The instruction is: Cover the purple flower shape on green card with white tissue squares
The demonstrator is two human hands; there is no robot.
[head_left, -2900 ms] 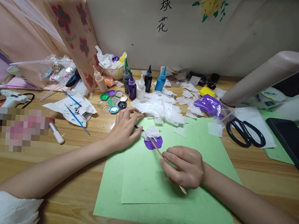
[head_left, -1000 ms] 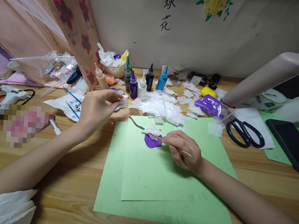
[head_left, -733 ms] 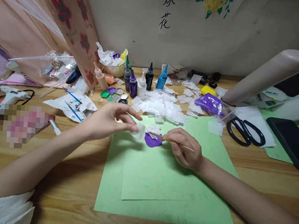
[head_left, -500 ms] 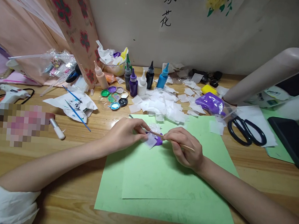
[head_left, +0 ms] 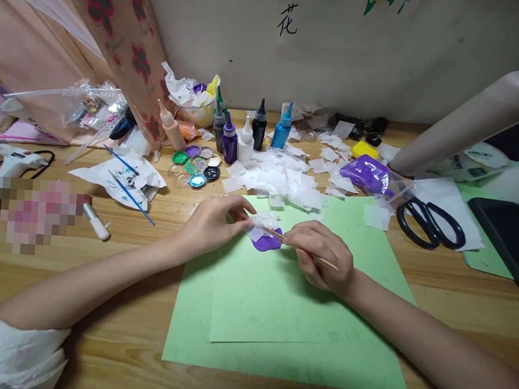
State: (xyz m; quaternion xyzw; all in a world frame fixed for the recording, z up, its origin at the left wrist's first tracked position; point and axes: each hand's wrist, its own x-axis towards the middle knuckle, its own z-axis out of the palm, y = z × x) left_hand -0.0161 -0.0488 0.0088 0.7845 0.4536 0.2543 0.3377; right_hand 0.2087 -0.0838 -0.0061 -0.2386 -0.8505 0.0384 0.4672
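My left hand (head_left: 215, 222) rests on the green paper sheet (head_left: 278, 304), its fingertips pinching a small white tissue square (head_left: 254, 232) against the purple clay patch (head_left: 268, 241). White tissue tufts (head_left: 264, 219) sit on the patch's top. My right hand (head_left: 324, 256) is closed round a thin wooden stick (head_left: 278, 235), whose tip points left onto the patch beside the tissue square.
A heap of white tissue squares (head_left: 287, 182) lies behind the sheet, with paint bottles (head_left: 246, 136) and a paint palette (head_left: 196, 168) at its left. Scissors (head_left: 430, 223) and a purple clay bag (head_left: 369, 174) sit right. Brushes (head_left: 129, 187) and a glue gun (head_left: 5, 165) lie left.
My left hand reached back to the tissue heap, took a white square and carried it to the purple patch. My right hand shifted up the sheet, keeping the stick at the patch.
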